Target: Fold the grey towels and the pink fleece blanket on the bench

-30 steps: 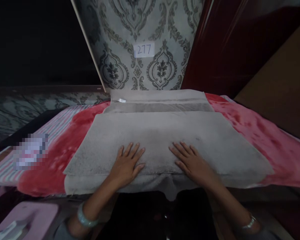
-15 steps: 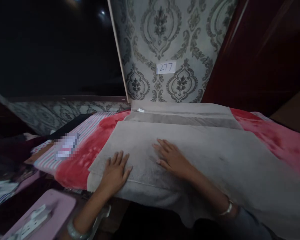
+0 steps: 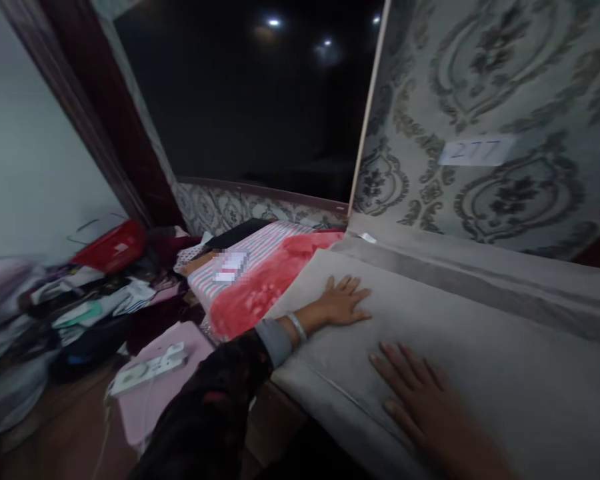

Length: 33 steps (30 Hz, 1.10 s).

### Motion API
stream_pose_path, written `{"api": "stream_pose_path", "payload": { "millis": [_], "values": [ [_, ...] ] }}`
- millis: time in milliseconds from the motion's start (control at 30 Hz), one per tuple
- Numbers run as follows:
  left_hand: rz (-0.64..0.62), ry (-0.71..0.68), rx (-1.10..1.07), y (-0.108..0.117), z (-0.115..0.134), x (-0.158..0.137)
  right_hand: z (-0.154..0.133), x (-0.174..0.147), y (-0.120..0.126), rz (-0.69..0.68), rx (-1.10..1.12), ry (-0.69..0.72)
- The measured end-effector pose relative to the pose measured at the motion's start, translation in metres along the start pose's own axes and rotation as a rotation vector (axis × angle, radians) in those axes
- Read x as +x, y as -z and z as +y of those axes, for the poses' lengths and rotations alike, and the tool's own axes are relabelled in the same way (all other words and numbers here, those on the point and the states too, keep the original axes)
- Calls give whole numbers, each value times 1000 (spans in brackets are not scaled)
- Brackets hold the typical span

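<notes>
From here I read the grey cloth (image 3: 495,347) as matt and short-napped, the red blanket (image 3: 263,287) plush, the black screen (image 3: 260,100) glossy.

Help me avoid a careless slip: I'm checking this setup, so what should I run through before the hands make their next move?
1. Left hand palm down on the gray cloth: ok, fingers spread.
2. Right hand open, nothing gripped: ok; how firmly it presses, cannot tell.
3. Hands apart from each other: ok, gray cloth shows between them.
4. Whole gray cloth in view: not ok, it runs out of the picture on the right.
5. Red blanket free of both hands: ok, it shows beyond the gray cloth's left edge.
6. Power strip away from both hands: ok, it lies on the pink surface.
</notes>
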<state>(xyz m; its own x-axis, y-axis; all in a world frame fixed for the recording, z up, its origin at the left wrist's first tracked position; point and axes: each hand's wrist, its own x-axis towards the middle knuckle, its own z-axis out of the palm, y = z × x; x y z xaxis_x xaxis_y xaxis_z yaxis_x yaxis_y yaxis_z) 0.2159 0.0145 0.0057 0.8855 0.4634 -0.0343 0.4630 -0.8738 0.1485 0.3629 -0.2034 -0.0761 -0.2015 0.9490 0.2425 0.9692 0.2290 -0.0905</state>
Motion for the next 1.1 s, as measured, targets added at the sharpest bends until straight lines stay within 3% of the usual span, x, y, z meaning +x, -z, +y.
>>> {"api": "stream_pose_path", "payload": {
  "millis": [133,233,400,533,700,900,1000,1100],
  "values": [
    [63,7,8,-12,-34,5,13,-5,-14,52,-22,37],
    [109,148,4,-9,-56,1,23,10,-9,16,0,68],
    [203,242,13,-10,-72,-2,13,87,10,9,5,83],
    [242,269,30,-16,-71,-2,-14,132,-3,-23,3,95],
    [286,308,60,-18,-71,1,-34,116,-11,-133,103,224],
    [326,310,44,-17,-75,4,-47,102,34,-346,337,372],
    [343,325,54,-16,-75,4,-28,132,45,-301,448,289],
    [348,369,70,-15,-73,5,5,180,40,-134,321,68]
  ]
}}
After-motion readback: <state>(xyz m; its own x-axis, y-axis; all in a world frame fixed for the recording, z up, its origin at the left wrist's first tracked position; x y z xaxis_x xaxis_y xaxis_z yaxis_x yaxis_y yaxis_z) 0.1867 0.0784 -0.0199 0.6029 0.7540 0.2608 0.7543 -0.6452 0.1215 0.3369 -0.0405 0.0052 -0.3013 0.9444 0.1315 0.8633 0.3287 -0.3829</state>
